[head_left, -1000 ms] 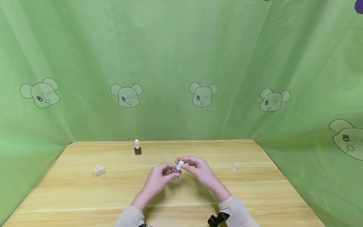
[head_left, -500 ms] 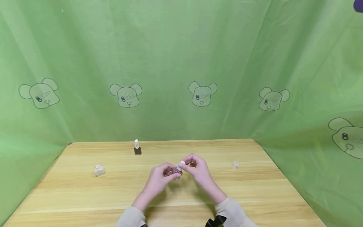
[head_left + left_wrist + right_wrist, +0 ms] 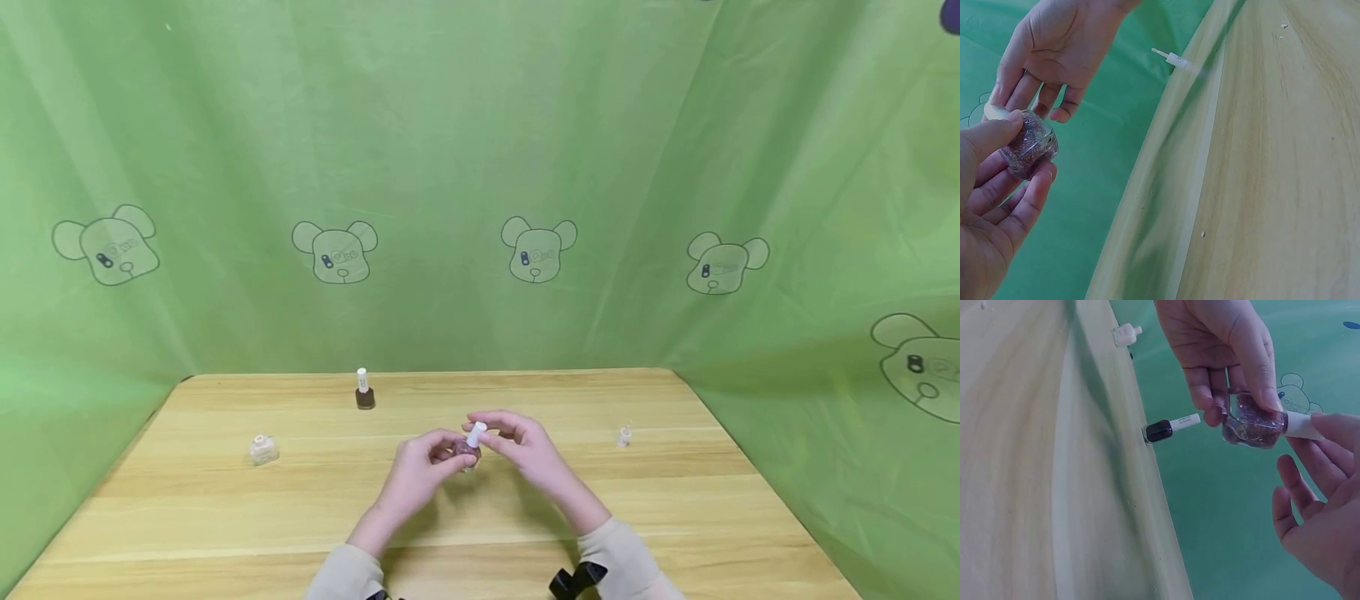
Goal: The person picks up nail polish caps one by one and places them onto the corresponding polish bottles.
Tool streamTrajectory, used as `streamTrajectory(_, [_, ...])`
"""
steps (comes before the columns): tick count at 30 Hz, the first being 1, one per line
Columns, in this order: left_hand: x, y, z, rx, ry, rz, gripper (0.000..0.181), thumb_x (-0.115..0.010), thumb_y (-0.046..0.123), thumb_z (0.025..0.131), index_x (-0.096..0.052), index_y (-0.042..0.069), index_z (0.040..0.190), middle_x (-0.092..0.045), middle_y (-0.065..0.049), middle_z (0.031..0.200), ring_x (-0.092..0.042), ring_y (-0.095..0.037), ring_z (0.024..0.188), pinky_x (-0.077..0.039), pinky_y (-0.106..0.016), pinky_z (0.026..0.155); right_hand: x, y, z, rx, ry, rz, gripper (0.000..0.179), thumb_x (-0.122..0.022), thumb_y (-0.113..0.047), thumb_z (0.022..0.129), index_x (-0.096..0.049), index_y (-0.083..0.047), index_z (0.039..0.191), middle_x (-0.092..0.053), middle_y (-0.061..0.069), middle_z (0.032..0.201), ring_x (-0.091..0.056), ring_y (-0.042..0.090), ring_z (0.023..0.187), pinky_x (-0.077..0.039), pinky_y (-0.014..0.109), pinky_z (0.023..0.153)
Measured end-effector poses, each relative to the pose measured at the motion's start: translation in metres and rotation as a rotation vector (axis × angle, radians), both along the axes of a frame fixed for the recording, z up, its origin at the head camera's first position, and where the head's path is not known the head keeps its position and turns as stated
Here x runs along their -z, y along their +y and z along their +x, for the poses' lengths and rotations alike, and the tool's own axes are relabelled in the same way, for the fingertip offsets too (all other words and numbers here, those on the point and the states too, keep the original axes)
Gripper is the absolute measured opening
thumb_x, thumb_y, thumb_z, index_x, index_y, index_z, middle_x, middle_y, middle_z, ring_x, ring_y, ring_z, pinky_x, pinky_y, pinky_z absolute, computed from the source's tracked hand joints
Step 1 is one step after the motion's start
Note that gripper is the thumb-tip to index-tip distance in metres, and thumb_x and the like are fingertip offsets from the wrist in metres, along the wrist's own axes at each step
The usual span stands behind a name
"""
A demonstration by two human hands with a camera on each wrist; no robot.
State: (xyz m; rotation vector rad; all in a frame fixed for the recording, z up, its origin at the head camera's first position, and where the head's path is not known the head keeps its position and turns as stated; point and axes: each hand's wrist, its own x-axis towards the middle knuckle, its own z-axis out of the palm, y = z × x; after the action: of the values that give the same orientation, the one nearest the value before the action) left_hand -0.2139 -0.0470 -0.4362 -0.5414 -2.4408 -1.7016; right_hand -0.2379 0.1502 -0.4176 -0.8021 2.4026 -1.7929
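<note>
A clear glass nail polish bottle [image 3: 1250, 425] with reddish glitter polish is held above the table, near its middle. My left hand [image 3: 422, 468] grips the glass body between thumb and fingers. The bottle's white cap [image 3: 1302, 425] is on its neck, and the thumb and forefinger of my right hand [image 3: 527, 450] pinch it. In the right wrist view the other right fingers are spread and loosely bent beneath. The left wrist view shows the glitter bottle [image 3: 1030, 145] tilted, its cap partly behind my left thumb.
A dark nail polish bottle [image 3: 365, 398] with a white cap stands at the back of the wooden table [image 3: 225, 517]. An uncapped clear bottle [image 3: 263, 451] is on the left. A white cap with its brush [image 3: 625, 435] stands upright on the right. Green curtain [image 3: 435, 167] surrounds the table.
The right hand's fingers closed in around the cap half a second ago, then spread out again, the hand turning about the cap. The left hand keeps its grip on the bottle.
</note>
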Motion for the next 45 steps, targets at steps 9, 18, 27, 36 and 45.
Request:
streamTrajectory(9, [-0.001,0.0,0.0,0.021,0.024,-0.012,0.031,-0.075,0.028,0.083,-0.07,0.006,0.105,-0.074,-0.008,0.094,-0.065,-0.008,0.075,-0.055,-0.018,0.069,-0.004,0.003,0.002,-0.021,-0.008,0.03,0.031,-0.058,-0.02,0.097,-0.062,-0.005,0.124,-0.067,0.017,0.123,-0.064,0.008,0.103,-0.05,0.027,0.093])
streamTrajectory(18, [0.0,0.002,0.0,0.033,0.041,-0.015,0.031,-0.074,0.027,0.083,-0.07,0.005,0.105,-0.074,-0.009,0.094,-0.065,-0.007,0.075,-0.056,-0.018,0.069,-0.002,0.001,0.001,0.094,0.018,0.03,0.027,-0.065,-0.019,0.092,-0.066,-0.005,0.115,-0.072,0.014,0.11,-0.063,0.009,0.094,-0.05,0.025,0.087])
streamTrajectory(27, [0.0,0.005,0.002,0.033,0.025,0.004,0.031,-0.076,0.029,0.082,-0.071,0.007,0.103,-0.075,-0.009,0.093,-0.066,-0.009,0.074,-0.056,-0.017,0.069,-0.002,-0.008,0.004,0.273,0.008,-0.054,0.02,-0.077,-0.012,0.081,-0.064,-0.002,0.093,-0.065,0.0,0.086,-0.056,0.008,0.077,-0.047,0.021,0.071])
streamTrajectory(36, [-0.001,0.002,0.001,0.009,0.011,0.013,0.033,-0.076,0.029,0.082,-0.07,0.006,0.105,-0.074,-0.01,0.094,-0.066,-0.01,0.076,-0.055,-0.018,0.069,0.001,0.002,-0.002,0.118,0.003,-0.058,0.035,-0.063,-0.018,0.094,-0.06,-0.005,0.126,-0.068,0.018,0.119,-0.062,0.008,0.104,-0.049,0.022,0.089])
streamTrajectory(45, [0.0,0.001,0.0,0.016,0.015,0.019,0.032,-0.076,0.027,0.082,-0.07,0.005,0.104,-0.074,-0.01,0.094,-0.065,-0.008,0.074,-0.056,-0.018,0.069,-0.003,0.005,-0.001,0.027,-0.008,-0.033,0.034,-0.062,-0.018,0.095,-0.061,-0.001,0.125,-0.067,0.017,0.122,-0.066,0.014,0.108,-0.05,0.023,0.095])
